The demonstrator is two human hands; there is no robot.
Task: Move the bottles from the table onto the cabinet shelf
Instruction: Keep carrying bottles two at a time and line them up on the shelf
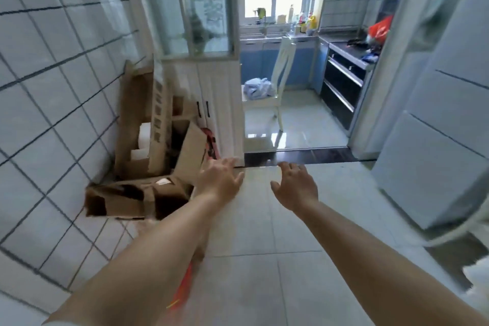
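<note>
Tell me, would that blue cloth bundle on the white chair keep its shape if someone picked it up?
Probably not. The blue cloth bundle lies crumpled in soft folds on the white chair, so it would likely droop. It looks light, and unlikely to roll.

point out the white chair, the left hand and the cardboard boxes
white chair (284, 61): head view, on its backrest.
left hand (221, 180): head view, on the back of the hand.
cardboard boxes (132, 103): head view, on the tall box's side by the tiled wall.

Pale tiled floor carries flattened and open cardboard boxes at nine o'clock beside a white cabinet; a white chair stands at twelve o'clock, blue cloth on its seat.
</note>
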